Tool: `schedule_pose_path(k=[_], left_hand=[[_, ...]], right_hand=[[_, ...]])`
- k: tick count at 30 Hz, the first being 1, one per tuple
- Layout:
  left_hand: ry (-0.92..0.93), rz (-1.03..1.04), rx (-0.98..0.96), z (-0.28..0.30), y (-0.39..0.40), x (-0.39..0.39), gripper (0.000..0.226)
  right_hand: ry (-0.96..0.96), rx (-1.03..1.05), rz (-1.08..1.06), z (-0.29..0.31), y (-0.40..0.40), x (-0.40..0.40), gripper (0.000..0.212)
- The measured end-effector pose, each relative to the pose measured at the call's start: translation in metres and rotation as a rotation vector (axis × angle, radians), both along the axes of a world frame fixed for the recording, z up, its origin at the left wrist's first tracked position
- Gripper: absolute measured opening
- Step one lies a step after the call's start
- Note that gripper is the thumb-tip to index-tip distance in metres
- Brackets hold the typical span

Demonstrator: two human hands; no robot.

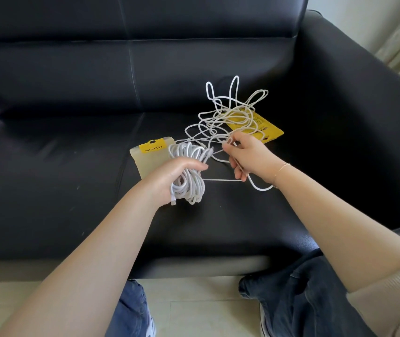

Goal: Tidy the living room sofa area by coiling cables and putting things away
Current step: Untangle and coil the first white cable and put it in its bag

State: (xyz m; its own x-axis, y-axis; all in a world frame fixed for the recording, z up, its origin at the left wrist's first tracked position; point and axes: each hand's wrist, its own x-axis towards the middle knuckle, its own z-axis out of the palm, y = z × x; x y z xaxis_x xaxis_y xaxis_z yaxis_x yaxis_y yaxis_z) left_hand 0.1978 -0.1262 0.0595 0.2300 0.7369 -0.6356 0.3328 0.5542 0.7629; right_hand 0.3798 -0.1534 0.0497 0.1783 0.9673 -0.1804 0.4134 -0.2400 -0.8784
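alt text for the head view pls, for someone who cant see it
A person's left hand grips a coiled white cable while the right hand pinches a strand of a tangled white cable on a black sofa. Two yellow-labelled packets lie by the cables.

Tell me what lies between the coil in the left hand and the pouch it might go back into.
Nothing visible does. The left hand grips the coiled cable right over the frosted pouch. A loose cable tangle, pinched by the right hand, lies to the right, over the yellow pouch.
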Motion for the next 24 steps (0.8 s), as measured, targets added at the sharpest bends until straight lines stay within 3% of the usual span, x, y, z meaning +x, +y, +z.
schedule_pose_path(k=[3,7,13,17,20,24], left_hand=[[0.367,-0.139,0.241,-0.01,0.0,0.007,0.029],[0.629,-0.364,0.428,-0.025,-0.006,0.016,0.027],[0.797,-0.457,0.626,-0.03,-0.006,0.019,0.024],[0.86,-0.525,0.735,-0.032,-0.011,0.025,0.021],[0.888,-0.566,0.76,-0.035,-0.013,0.027,0.028],[0.923,-0.59,0.814,-0.032,-0.015,0.026,0.042]], right_hand=[[0.111,0.055,0.019,0.004,-0.003,-0.008,0.014],[0.12,0.155,0.028,0.008,-0.006,-0.016,0.014],[0.097,0.227,0.193,0.007,-0.012,-0.025,0.019],[0.091,0.306,0.108,0.006,-0.01,-0.026,0.014],[0.016,0.314,0.067,0.004,-0.007,-0.019,0.012],[0.124,0.333,0.218,0.007,-0.013,-0.021,0.01]])
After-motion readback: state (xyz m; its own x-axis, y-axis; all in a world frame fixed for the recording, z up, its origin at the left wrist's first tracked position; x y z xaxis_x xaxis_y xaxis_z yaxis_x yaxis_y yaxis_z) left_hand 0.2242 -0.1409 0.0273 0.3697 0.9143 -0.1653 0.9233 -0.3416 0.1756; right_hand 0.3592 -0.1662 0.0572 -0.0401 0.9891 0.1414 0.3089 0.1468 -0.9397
